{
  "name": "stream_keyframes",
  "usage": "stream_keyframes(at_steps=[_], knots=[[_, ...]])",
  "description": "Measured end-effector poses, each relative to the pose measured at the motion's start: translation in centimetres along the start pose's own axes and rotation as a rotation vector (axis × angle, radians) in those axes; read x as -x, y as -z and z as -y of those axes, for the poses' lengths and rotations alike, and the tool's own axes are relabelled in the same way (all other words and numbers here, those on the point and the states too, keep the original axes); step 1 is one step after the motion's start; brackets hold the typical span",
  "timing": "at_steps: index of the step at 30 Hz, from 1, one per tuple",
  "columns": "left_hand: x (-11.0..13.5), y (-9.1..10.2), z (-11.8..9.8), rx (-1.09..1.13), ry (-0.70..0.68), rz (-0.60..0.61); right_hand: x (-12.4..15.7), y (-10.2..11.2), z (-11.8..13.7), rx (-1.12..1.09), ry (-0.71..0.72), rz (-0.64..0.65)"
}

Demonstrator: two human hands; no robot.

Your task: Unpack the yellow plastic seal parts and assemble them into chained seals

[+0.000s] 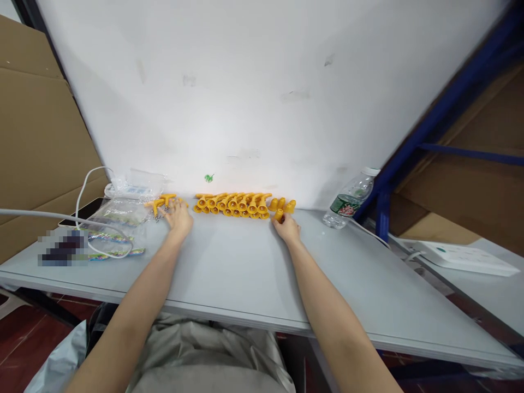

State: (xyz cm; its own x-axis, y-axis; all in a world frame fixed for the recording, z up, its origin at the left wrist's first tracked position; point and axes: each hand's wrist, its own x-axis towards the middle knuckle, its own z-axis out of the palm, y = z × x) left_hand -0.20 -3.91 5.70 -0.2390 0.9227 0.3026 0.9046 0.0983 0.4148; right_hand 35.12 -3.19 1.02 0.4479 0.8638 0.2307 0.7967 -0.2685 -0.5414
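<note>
Both my arms reach across a grey table (245, 273) toward the white wall. My left hand (179, 217) rests palm down by a few loose yellow T-shaped plastic parts (162, 201), its fingertips on or among them. My right hand (287, 226) pinches a small yellow cap (279, 215) at the right end of the row. Between the hands lies a tidy row of several assembled yellow parts (232, 204). A few more yellow caps (283, 205) stand just behind my right hand.
Clear plastic bags (118, 218) and a white cable (88, 188) lie at the left beside a phone (79, 212). A water bottle (351, 197) lies at the right by a blue rack post (413, 136). A white power strip (462, 256) sits further right. Cardboard stands at the left.
</note>
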Motion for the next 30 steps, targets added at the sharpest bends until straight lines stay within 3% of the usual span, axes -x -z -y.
stream_keyframes(at_steps=[4,8,13,19,22,25,27,30], knots=[[-1.1,0.7,1.8,-0.040,0.150,0.053,0.0,0.0,0.0,-0.072,-0.008,-0.041],[-1.4,0.1,2.7,0.018,0.160,0.067,0.0,0.2,0.1,-0.128,-0.004,-0.103],[-1.6,-0.2,2.7,0.185,0.106,-0.147,0.0,0.4,0.3,-0.231,0.102,-0.256],[-2.2,0.4,0.5,0.818,0.164,-0.382,1.1,1.1,2.6,-0.220,0.364,-0.389],[-1.7,0.2,-1.1,1.158,0.274,-0.276,2.5,1.6,4.6,-0.152,0.485,-0.303],[-0.7,-0.2,-2.2,1.484,0.404,-0.001,4.0,1.6,6.5,-0.112,0.674,-0.173],[-0.1,-0.5,-2.6,1.594,0.458,0.135,4.8,1.1,7.4,-0.102,0.789,-0.110],[0.5,-0.4,-2.9,1.680,0.511,0.226,5.7,0.1,8.1,-0.102,0.865,-0.064]])
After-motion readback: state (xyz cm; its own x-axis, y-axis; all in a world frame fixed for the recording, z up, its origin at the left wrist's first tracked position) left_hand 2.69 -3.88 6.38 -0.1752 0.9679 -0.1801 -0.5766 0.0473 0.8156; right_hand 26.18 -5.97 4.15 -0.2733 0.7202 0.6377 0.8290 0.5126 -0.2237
